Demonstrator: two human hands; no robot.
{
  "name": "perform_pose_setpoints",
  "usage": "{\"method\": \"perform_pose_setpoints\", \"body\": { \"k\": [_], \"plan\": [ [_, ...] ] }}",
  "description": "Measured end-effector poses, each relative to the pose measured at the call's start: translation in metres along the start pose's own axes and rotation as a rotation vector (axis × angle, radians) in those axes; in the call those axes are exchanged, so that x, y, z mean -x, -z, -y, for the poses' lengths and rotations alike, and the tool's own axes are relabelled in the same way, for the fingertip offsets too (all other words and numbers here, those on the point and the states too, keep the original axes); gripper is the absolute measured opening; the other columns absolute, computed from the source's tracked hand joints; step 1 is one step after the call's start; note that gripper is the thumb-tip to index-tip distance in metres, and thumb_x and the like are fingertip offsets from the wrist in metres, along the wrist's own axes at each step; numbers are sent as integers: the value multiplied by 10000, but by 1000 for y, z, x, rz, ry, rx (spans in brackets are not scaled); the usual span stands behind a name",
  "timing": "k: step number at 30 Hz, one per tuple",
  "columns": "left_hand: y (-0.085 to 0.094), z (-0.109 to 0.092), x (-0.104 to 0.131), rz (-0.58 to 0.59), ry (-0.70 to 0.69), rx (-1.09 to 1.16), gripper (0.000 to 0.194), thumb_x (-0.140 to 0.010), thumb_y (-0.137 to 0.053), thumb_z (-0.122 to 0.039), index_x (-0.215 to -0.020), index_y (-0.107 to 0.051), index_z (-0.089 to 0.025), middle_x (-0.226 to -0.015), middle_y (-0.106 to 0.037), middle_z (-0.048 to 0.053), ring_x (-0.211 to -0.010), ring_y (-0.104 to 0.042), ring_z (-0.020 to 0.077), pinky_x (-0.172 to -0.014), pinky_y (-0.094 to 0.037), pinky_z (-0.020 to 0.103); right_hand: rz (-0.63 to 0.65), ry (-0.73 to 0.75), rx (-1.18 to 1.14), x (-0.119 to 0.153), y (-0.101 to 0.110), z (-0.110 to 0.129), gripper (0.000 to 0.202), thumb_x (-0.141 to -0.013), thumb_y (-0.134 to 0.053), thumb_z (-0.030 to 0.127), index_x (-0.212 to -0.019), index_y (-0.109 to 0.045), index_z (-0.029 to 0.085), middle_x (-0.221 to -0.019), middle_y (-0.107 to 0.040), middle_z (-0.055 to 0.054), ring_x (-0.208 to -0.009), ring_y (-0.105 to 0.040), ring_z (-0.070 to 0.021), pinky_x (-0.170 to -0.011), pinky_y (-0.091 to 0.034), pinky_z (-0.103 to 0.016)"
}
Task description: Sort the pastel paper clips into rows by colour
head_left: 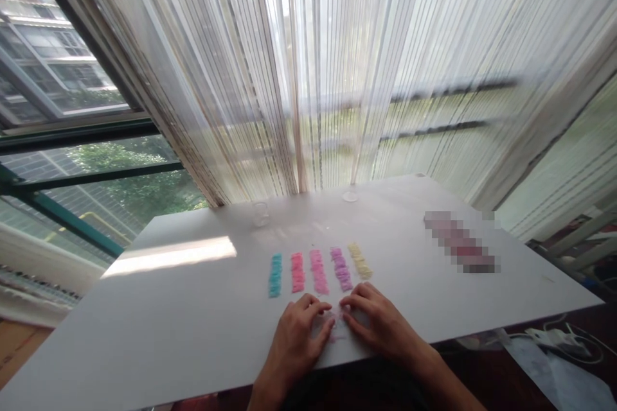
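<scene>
My left hand [299, 329] and my right hand [376, 320] rest near the front edge of the white table, facing each other. Both have curled fingers, with thumb and index fingertips close together around small pale pink pieces [336, 313]. The pieces are too small and blurred to name, and the fingers partly hide them. Just beyond my hands lie several narrow strips made of small pieces side by side: teal [275, 275], coral pink [297, 272], pink [319, 271], purple [341, 268] and pale yellow [360, 261]. My right fingers are nearest the purple and yellow strips.
A clear glass or jar [261, 214] and a small clear round dish [349, 196] stand at the back of the white table [193, 321]. A pixelated reddish object [460, 243] lies at right. String curtains [308, 77] hang behind. Cables [563, 337] lie below the table's right edge.
</scene>
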State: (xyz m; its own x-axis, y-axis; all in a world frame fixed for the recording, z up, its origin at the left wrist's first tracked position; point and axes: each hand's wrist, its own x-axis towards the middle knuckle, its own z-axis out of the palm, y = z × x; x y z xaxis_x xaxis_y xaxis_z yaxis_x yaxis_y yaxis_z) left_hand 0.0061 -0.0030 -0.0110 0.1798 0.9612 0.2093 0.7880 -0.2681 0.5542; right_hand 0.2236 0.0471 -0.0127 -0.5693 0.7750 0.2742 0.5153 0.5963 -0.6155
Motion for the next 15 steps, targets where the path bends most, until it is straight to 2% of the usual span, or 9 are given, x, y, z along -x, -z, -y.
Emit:
{"method": "perform_pose_setpoints", "body": {
  "k": [8, 15],
  "plan": [
    [-6, -3, -3, -12, -18, -29, 191, -969, -619, -225, -1087, -765, -257, -996, -726, 61, -879, -704, 234, -817, -556, 369, 2, -36, -32, -2, -2, 0, 124, -915, -681, 106, -943, -732, 216, -948, -671, -48, -951, -655, -230, -858, -550, -359],
    [-4, -5, -9, 11, 40, -9, 143, -964, -621, -211, -934, -756, -244, -922, -720, 33, -868, -707, 216, -801, -532, 334, -22, -36, -58, 0, -3, 1, 131, -900, -691, 98, -917, -725, 223, -936, -676, -40, -937, -653, -225, -839, -539, -345]
  ]
}}
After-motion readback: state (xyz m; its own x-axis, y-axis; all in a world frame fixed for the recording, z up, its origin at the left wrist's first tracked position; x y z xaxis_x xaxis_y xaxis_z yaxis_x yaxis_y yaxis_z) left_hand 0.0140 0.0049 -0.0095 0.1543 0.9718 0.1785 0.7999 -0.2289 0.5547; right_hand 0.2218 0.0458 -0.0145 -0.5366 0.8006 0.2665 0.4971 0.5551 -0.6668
